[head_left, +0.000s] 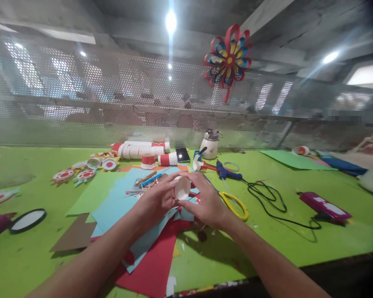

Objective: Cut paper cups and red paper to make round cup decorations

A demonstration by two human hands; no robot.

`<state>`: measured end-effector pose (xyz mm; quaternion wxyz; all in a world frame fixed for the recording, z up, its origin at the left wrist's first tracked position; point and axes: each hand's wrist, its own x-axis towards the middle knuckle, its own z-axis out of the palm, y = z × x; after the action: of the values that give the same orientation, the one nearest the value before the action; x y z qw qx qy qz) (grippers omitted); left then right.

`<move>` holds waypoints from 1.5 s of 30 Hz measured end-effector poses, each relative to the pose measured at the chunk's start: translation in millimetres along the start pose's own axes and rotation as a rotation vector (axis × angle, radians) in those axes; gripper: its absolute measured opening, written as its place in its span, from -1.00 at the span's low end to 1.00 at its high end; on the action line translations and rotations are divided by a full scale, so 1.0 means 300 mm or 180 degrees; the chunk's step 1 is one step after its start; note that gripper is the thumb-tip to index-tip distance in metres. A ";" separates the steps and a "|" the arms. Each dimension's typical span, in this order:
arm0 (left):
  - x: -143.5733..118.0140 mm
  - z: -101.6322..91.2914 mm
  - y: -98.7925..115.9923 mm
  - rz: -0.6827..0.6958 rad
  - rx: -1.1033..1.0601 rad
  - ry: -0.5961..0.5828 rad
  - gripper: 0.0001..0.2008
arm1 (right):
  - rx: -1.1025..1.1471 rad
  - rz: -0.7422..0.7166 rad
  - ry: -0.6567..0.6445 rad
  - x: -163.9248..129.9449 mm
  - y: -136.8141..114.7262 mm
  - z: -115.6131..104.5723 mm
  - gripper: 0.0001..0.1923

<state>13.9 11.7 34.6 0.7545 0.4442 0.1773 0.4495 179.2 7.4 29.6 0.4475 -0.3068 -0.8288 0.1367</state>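
1. Both hands meet above the middle of the green table [267, 244], holding a small white paper cup [182, 188] between them, its open mouth turned toward the camera.
2. The left hand [157, 200] is curled round the cup's left side, fingers bent close about it, thumb on top.
3. The right hand [205, 198] closes on the cup from the right, fingers wrapped over the top and thumb below; neither hand is spread wide.
4. The cup is lifted clear of the table, above a spread of blue paper [118, 203] and red paper [155, 265].
5. Just right of the right hand lie yellow scissors [236, 205], blades hidden behind the wrist.
6. Beyond them rests a blue glue gun [226, 171], its black cord [273, 203] looping off toward a purple box [325, 205] on the right.
7. Farther back sit stacked red-and-white cups [143, 150], a phone [183, 155] and a white jug [210, 145].
8. At the far left lie round paper flowers [85, 174] and a black-rimmed disc [27, 220].
9. A red, blue and yellow paper rosette [228, 60] hangs on the mesh screen [81, 103] behind the table.
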 end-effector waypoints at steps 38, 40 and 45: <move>0.003 -0.049 0.018 0.0286 0.0767 -0.0266 -0.61 | 0.1190 0.0893 0.0563 -0.005 -0.019 -0.038 -0.78; 0.007 -0.049 0.016 0.0228 0.0509 -0.0113 -0.67 | 0.1228 0.1020 0.0687 -0.003 -0.010 -0.037 -0.81; 0.019 -0.042 0.008 0.0154 0.0207 0.0106 -0.68 | 0.1008 0.0989 0.0774 0.000 0.026 -0.029 -0.86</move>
<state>7.4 23.5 30.5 0.7255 0.4651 0.1935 0.4690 189.4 13.1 30.5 0.5601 -0.3708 -0.6800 0.2941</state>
